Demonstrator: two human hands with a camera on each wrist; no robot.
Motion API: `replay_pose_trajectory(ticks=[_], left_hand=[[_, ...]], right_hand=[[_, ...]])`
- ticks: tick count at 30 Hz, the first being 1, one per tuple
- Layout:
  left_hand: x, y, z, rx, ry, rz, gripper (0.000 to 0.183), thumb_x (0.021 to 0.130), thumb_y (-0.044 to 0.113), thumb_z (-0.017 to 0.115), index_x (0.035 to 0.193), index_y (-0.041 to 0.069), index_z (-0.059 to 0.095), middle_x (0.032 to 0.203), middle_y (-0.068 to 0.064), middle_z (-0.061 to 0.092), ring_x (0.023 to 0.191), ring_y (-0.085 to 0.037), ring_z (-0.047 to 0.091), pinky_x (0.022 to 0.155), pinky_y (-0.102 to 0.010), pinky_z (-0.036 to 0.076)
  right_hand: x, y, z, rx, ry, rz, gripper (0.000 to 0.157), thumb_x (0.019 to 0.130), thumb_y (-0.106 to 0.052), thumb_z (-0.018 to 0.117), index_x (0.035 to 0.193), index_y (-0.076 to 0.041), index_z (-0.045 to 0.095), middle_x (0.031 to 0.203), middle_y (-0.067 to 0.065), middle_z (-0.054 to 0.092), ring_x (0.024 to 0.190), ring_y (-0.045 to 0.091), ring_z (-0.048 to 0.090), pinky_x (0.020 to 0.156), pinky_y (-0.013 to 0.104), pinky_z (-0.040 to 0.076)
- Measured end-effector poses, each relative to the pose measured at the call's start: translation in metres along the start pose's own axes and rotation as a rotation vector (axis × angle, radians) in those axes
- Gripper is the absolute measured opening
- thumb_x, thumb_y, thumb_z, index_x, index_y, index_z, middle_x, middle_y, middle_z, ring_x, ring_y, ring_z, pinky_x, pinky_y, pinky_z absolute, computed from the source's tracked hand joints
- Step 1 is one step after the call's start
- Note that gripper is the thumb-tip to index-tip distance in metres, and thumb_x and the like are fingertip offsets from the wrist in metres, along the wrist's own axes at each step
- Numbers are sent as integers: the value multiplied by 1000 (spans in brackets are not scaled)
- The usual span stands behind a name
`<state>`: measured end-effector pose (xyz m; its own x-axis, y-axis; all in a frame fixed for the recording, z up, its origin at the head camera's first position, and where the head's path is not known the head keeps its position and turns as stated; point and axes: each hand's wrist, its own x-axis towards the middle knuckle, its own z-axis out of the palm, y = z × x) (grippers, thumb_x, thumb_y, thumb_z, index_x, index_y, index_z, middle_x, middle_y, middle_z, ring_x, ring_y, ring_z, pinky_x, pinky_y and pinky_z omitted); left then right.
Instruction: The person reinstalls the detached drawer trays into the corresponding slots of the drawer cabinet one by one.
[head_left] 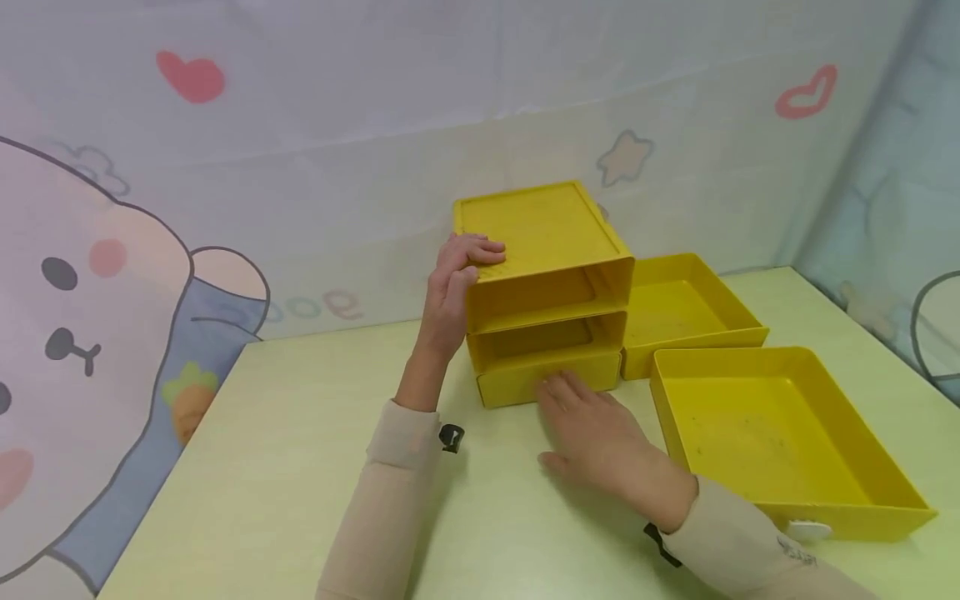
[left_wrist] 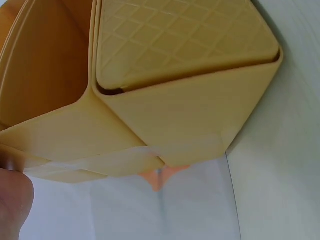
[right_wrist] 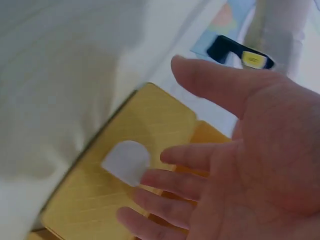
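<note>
A yellow drawer cabinet (head_left: 543, 225) with stacked compartments stands near the back of the table. Its upper two compartments are without drawers, and a drawer with a quilted front (left_wrist: 190, 35) sits in the bottom one. My left hand (head_left: 453, 279) rests on the cabinet's top left edge, fingers laid over the top and thumb by the side. At the bottom drawer front, my right hand (head_left: 596, 433) reaches in with fingers extended and thumb apart. In the right wrist view its fingertips overlap the white pull tab (right_wrist: 128, 161) on that front.
To the right of the cabinet lie two pulled-out yellow drawers, one farther back (head_left: 675, 308) and one nearer (head_left: 757, 425), whose front bears a white tab (head_left: 809, 530). A printed cloth (head_left: 360, 167) hangs behind the pale table (head_left: 285, 467).
</note>
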<state>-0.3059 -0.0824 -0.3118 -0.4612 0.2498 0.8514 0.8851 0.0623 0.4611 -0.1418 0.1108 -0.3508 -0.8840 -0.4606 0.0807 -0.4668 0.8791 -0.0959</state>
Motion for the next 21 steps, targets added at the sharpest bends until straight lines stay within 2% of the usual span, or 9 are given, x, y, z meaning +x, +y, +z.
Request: replay_pose_trajectory(ticks=[3,6,10,13,15,17,19,21], left_hand=[[-1,0,-2,6,-10,-5,45,103,13,31,109,-6,72,123,-25,71,131,-37,53,133,-46,12],[0,-1,-2,6,-22,-2,46,104,14,31,109,-6,71,124,-25,70,129,-37,53,133,-45,12],[1,-3,-1,-6,-35,-6,45,104,15,31,110,-6,71,123,-25,69,127,-37,53,133,-46,10],[0,-3,-2,-7,-24,-13,45,103,14,31,109,-6,71,122,-25,69,126,-37,54,133,-51,9],[0,-2,-3,-5,-14,-15,44,102,13,31,108,-6,70,122,-25,69,126,-37,54,133,-53,9],[1,-1,-4,-9,-9,-19,44,101,13,31,108,-7,70,122,-26,69,127,-37,53,133,-51,9],[1,1,-3,-16,-12,-26,43,101,12,31,107,-7,69,122,-26,69,127,-36,53,133,-47,9],[1,1,-1,-19,-16,-30,43,100,12,31,107,-7,69,122,-25,69,127,-36,53,133,-46,9]], right_hand=[[-8,-5,-17,52,-37,-14,78,95,-44,76,156,-3,49,160,19,48,147,41,46,109,60,49],[-24,-9,-41,100,10,-57,68,95,-51,74,149,-12,60,152,10,58,138,35,57,105,60,52],[-51,-6,-64,117,207,-143,58,93,-54,75,140,-21,68,139,-1,67,124,28,65,100,57,53],[-69,2,-67,81,369,-215,59,93,-58,75,139,-22,68,133,-5,68,119,25,65,98,54,54],[-80,10,-65,46,434,-246,63,93,-64,71,140,-23,67,132,-6,67,117,24,65,98,52,54],[-92,22,-61,13,461,-248,69,91,-70,68,142,-24,65,132,-5,67,115,24,66,97,52,53],[-105,36,-56,-19,450,-215,75,87,-74,69,144,-25,64,132,-5,67,114,25,66,96,52,50],[-119,51,-52,-57,354,-115,81,82,-78,70,143,-25,65,132,-3,68,113,28,66,96,55,50]])
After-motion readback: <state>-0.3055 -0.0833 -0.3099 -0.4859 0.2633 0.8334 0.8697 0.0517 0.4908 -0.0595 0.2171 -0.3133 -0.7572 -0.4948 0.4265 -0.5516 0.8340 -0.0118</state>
